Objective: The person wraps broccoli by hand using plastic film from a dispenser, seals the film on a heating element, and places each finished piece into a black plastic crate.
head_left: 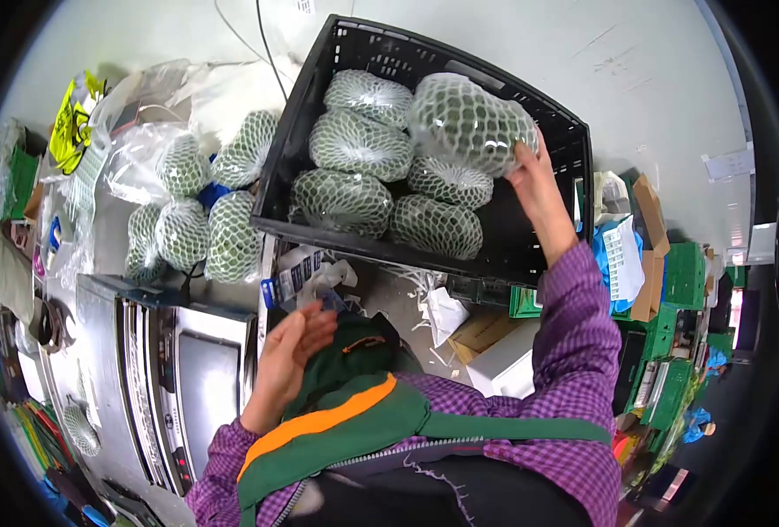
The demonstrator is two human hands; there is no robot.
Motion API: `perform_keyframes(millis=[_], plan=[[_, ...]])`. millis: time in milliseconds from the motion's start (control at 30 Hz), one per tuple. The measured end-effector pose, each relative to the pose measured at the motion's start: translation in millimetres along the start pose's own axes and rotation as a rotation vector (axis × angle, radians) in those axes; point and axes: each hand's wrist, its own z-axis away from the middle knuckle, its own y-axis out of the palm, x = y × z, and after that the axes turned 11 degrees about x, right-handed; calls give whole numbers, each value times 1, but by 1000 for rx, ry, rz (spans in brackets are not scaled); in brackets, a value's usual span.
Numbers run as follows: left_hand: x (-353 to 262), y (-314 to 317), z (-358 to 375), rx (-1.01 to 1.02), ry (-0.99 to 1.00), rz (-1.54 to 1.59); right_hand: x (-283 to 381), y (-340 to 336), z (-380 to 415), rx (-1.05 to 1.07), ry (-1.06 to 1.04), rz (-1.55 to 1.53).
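My right hand (534, 180) grips the right end of a large green melon (473, 123) in a white foam net with shiny clear wrap. That melon is held over a black plastic crate (398, 249), above other netted melons (360, 145) lying in its left and middle parts. The melon's far side and part of my right hand's grip are hidden. My left hand (288, 356) holds nothing; its fingers are loosely bent and apart, below the crate and in front of my green apron (345, 430).
Several netted melons (183, 233) sit on the bench left of the crate, beside crumpled clear plastic (139, 167). A steel-framed machine (209, 369) stands at lower left. Green crates (684, 277) and cardboard (648, 211) are stacked at right. Paper scraps and boxes (486, 338) lie below.
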Motion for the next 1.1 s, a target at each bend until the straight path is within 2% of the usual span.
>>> perform_keyframes(millis=[67, 100, 167, 200, 300, 367, 400, 433, 467, 500, 533, 567, 600, 633, 667, 733, 800, 867, 900, 933, 1000, 1100], plan=[[6, -10, 4, -69, -135, 25, -13, -52, -25, -123, 52, 152], [8, -15, 7, -75, -130, 21, -24, -77, -36, -117, 50, 146], [7, -22, 9, -226, -136, -9, -47, -112, -55, -247, 198, 223], [4, -23, 9, -237, -128, -9, -58, -124, -62, -236, 198, 217], [3, -27, 14, -298, -105, 80, -76, -107, -78, -353, 513, 405], [8, -28, 17, -315, -101, 73, -93, -90, -100, -90, 458, 508], [8, -30, 17, -318, -103, 72, -92, -129, -93, -58, 366, 677], [14, -35, 21, -270, -76, 84, -95, -141, -96, 157, 281, 761], [12, -35, 24, -264, -72, 71, -75, -116, -104, 64, 426, 626], [15, -40, 30, -246, -65, 86, -67, -111, -116, -105, 549, 853], [21, -47, 37, -252, -30, 112, -73, -133, -130, -105, 312, 1181], [19, -50, 49, -280, -31, 143, -67, -132, -140, -136, 218, 1387], [23, -61, 59, -294, 9, 141, -38, -73, -136, -188, 248, 1373], [27, -70, 70, -321, 57, 174, -50, -103, -159, -283, -163, 1383], [29, -77, 81, -332, 94, 202, -46, -99, -181, -261, -315, 1479], [24, -87, 111, -397, 183, 250, -39, 34, -182, -261, -303, 809], [19, -99, 145, -429, 268, 236, -55, 129, -196, -61, -267, 632], [13, -111, 185, -512, 437, 239, -76, 254, -180, 194, -235, 588], [11, -121, 207, -587, 525, 181, -87, 316, -167, 287, -231, 664], [9, -132, 230, -662, 611, 123, -99, 376, -151, 422, -155, 619], [4, -155, 279, -883, 789, 113, -129, 485, -107, 699, -131, 592], [7, -204, 359, -1160, 1006, 176, -174, 623, -34, 1273, -4, 600]])
